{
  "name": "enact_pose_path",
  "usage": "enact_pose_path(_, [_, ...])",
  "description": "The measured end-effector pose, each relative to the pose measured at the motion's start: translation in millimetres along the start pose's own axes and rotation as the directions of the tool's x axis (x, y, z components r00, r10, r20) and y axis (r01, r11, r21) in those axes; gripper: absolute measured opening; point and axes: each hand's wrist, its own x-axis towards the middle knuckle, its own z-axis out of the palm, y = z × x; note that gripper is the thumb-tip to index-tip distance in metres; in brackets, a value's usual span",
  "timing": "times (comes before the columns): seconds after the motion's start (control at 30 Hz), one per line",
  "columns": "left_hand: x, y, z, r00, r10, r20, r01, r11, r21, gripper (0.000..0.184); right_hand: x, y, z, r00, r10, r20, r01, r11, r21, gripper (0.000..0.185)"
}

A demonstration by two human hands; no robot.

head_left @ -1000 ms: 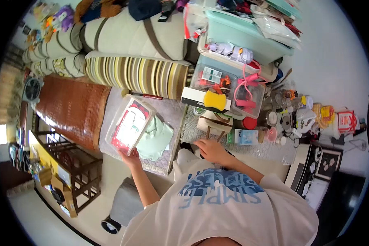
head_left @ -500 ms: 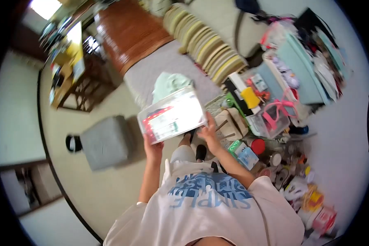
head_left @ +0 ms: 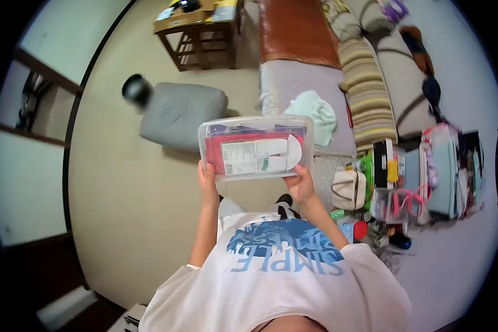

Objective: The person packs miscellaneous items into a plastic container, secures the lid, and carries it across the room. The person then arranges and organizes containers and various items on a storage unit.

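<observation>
A clear plastic storage box (head_left: 311, 145) is held out level in front of my body. Inside it lie something red and a white printed label or paper, seen through the plastic. My left hand (head_left: 207, 176) grips the near left corner, with the thumb up on the box's side. At the near right corner, my right hand (head_left: 300, 185) is closed on the edge with its thumb on top. The fingers under the box are hidden.
A grey ottoman (head_left: 182, 113) stands beyond the box to the left, with a dark round bin (head_left: 136, 90) beside it. A sofa with a striped cushion (head_left: 365, 94) runs along the right. Boxes, a white bag (head_left: 348, 190) and jars crowd the floor at right. A wooden table (head_left: 199, 41) stands farther off.
My view has turned leftward, so the sofa and ottoman sit farther right in it. The box is now more level and its glare is gone. Both hands keep hold of it.
</observation>
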Motion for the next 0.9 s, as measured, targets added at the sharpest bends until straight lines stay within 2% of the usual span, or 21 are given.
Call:
enact_pose_path(0.03, [2.4, 10.4, -18.4, 0.999, 0.025, 0.037, -0.025, 1.0, -0.019, 0.052, 7.5, 9.7, 18.1, 0.999, 0.025, 0.026, -0.024, 0.999, -0.028, 0.052])
enact_pose_path(0.07, [5.0, 19.3, -36.2, 0.996, 0.053, 0.067, -0.051, 0.998, -0.032, 0.054, 16.6, 18.0, 33.4, 0.998, 0.025, 0.053, -0.026, 0.999, 0.028, 0.05])
enact_pose_path(0.1, [3.0, 32.9, -58.4, 0.998, 0.07, 0.007, -0.069, 0.996, -0.048, 0.054, 23.7, 30.8, 55.2, 0.996, 0.04, 0.086, -0.046, 0.996, 0.079, 0.048])
enact_pose_path(0.17, [-1.9, 61.0, -98.7, 0.99, 0.008, -0.139, -0.014, 0.999, -0.037, 0.048, 43.7, 54.1, 96.9, 0.961, 0.17, 0.218, -0.178, 0.984, 0.02, 0.052])
enact_pose_path(0.2, [-2.4, 70.8, -127.6, 0.992, -0.003, -0.13, -0.005, 0.998, -0.064, 0.05, 57.1, 69.3, 115.6, 0.949, 0.205, 0.24, -0.203, 0.979, -0.032, 0.053])
enact_pose_path(0.23, [-6.4, 84.9, -150.9, 0.98, 0.007, -0.201, -0.021, 0.998, -0.065, 0.05, 68.5, 86.2, 133.9, 0.937, 0.232, 0.26, -0.221, 0.973, -0.07, 0.054])
enact_pose_path(0.3, [-13.0, 102.1, -177.5, 0.957, -0.039, -0.288, 0.044, 0.999, 0.01, 0.053, 92.9, 113.4, 156.0, 0.895, 0.337, 0.292, -0.316, 0.942, -0.116, 0.055])
enact_pose_path(0.37, [-19.5, 112.0, -219.6, 0.926, -0.02, -0.376, 0.02, 1.0, -0.002, 0.057, 111.6, 147.0, 193.8, 0.864, 0.387, 0.323, -0.343, 0.921, -0.184, 0.057])
enact_pose_path(0.43, [-25.0, 104.7, -256.7, 0.893, 0.089, -0.44, -0.126, 0.99, -0.056, 0.061, 128.8, 176.2, 224.5, 0.841, 0.407, 0.357, -0.351, 0.912, -0.212, 0.057])
enact_pose_path(0.47, [-27.2, 108.3, -269.4, 0.879, 0.09, -0.468, -0.128, 0.99, -0.051, 0.061, 137.3, 188.8, 236.0, 0.841, 0.395, 0.369, -0.331, 0.916, -0.225, 0.058])
enact_pose_path(0.5, [-29.1, 113.4, -280.9, 0.887, 0.094, -0.452, -0.153, 0.983, -0.096, 0.065, 147.6, 200.1, 245.6, 0.827, 0.417, 0.377, -0.352, 0.907, -0.231, 0.058])
enact_pose_path(0.57, [-18.6, 120.6, -296.4, 0.886, 0.099, -0.452, -0.178, 0.975, -0.136, 0.068, 179.9, 214.5, 264.7, 0.754, 0.53, 0.388, -0.524, 0.842, -0.132, 0.058])
enact_pose_path(0.63, [-3.3, 123.5, -311.4, 0.901, 0.195, -0.387, -0.253, 0.962, -0.103, 0.076, 207.3, 233.1, 286.9, 0.697, 0.572, 0.433, -0.565, 0.81, -0.159, 0.057])
enact_pose_path(0.73, [44.9, 136.6, -317.2, 0.858, 0.201, -0.473, -0.257, 0.965, -0.057, 0.084, 254.4, 256.2, 312.6, 0.558, 0.7, 0.445, -0.708, 0.682, -0.183, 0.059])
enact_pose_path(0.77, [60.4, 137.3, -320.7, 0.853, 0.205, -0.48, -0.258, 0.965, -0.046, 0.084, 269.3, 261.9, 320.2, 0.55, 0.703, 0.452, -0.714, 0.676, -0.182, 0.059])
enact_pose_path(0.83, [93.2, 138.9, -332.9, 0.923, -0.008, -0.384, -0.175, 0.881, -0.439, 0.088, 299.3, 273.5, 341.0, 0.492, 0.749, 0.444, -0.764, 0.616, -0.192, 0.059])
enact_pose_path(0.87, [110.2, 148.2, -335.6, 0.922, -0.001, -0.387, -0.181, 0.884, -0.432, 0.088, 315.6, 277.6, 350.1, 0.487, 0.747, 0.452, -0.765, 0.615, -0.192, 0.059])
enact_pose_path(0.9, [128.3, 159.8, -337.2, 0.944, -0.034, -0.327, -0.15, 0.841, -0.52, 0.089, 334.1, 280.9, 357.6, 0.416, 0.762, 0.497, -0.79, 0.573, -0.217, 0.06])
